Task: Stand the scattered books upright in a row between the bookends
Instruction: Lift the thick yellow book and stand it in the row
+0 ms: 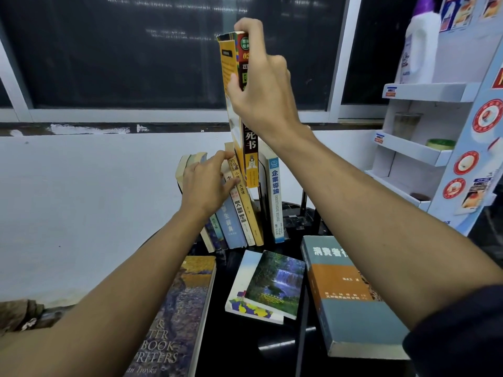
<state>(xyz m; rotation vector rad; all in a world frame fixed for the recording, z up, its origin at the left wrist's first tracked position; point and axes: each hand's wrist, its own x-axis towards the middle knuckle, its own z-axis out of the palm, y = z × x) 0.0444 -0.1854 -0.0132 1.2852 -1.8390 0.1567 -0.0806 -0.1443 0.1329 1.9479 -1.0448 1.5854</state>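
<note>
yellow paperback (230, 63) looks light and bendy; right hand (264, 88) pinches its top, left hand (204, 183) braces the row (236, 219) with flat fingers.

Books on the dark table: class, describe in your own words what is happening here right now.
A person is standing books in a row. The right hand grips a tall yellow-covered book upright, its bottom end at the right side of the row of standing books. The left hand presses against that leaning row's tops. Three more lie flat in front: a painting-cover book, a waterfall-cover book and a grey-and-orange book.
</note>
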